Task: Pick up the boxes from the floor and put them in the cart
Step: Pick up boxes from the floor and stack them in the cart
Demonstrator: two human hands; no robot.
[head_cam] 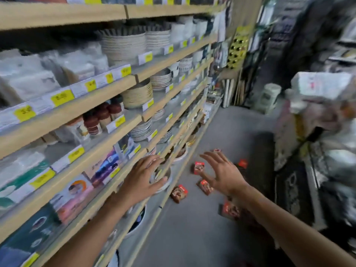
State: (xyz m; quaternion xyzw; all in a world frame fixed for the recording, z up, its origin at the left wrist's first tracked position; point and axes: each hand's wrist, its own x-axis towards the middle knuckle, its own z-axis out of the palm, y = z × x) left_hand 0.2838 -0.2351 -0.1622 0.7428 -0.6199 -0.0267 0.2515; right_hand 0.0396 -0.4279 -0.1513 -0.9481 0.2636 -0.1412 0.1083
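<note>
I see small red-and-brown boxes (pixel 198 167) scattered over the grey floor (pixel 192 228), all of them below and beyond my two outstretched hands. One lies just past the fingertips of my right hand (pixel 221 173), another box (pixel 205 187) sits directly under its palm, and a third box (pixel 179 193) rests between the two hands, tipped on an edge. A further box (pixel 230 210) lies under my right forearm, and two more show beyond the right hand, partly hidden. My right hand is spread wide, fingers splayed, holding nothing. My left hand (pixel 145 175) is also wide and empty, fingers extended, hovering in front of the lower shelf edge (pixel 123 171). To the left of that hand run wooden shelves with stacked plates (pixel 141 130), bowls and yellow price tags (pixel 62 97). The picture is blurred, so the print on the boxes is unreadable.
</note>
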